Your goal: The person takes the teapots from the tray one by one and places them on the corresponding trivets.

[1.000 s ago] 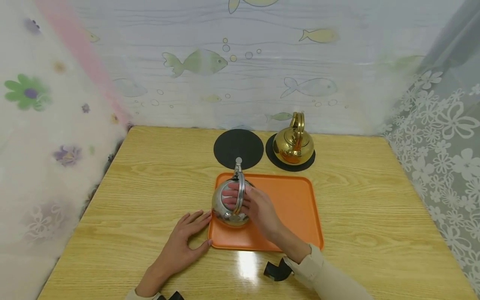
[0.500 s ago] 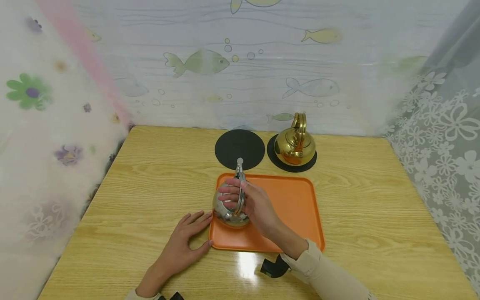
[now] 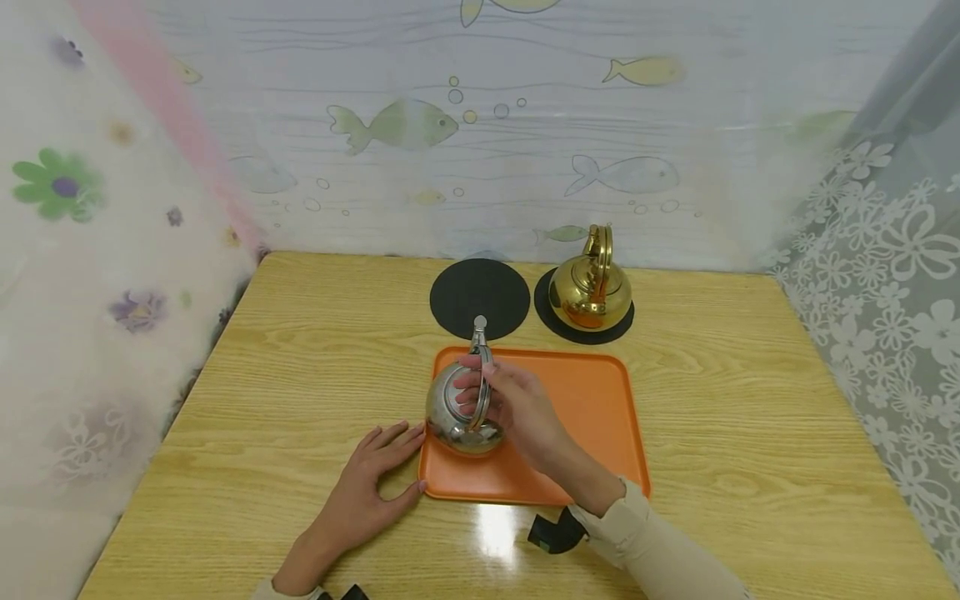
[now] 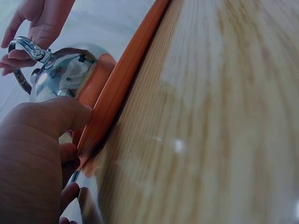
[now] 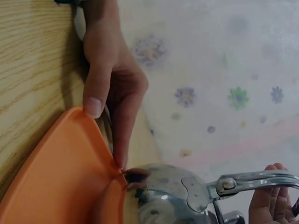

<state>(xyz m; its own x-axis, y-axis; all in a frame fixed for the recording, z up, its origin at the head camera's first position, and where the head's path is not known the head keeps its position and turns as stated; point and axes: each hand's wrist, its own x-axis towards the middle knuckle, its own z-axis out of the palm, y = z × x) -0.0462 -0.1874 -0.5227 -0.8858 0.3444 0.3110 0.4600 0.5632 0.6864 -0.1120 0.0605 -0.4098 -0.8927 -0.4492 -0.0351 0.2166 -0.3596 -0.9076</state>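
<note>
In the head view a silver kettle stands upright on the left part of an orange tray, its spout toward the back. My right hand has its fingers passed loosely through the loop of the kettle's handle, with the thumb close to the bar. At the tray's front left corner my left hand lies low, thumb and fingertips touching the rim. The left wrist view shows that thumb against the orange edge.
Behind the tray lie two round black mats on the wooden table. The left mat is bare; a gold kettle stands on the right one. A patterned curtain hangs along the back edge.
My right hand's fingers reached further through the handle half a second ago and have drawn back slightly. The left hand, tray and both kettles stay where they were.
</note>
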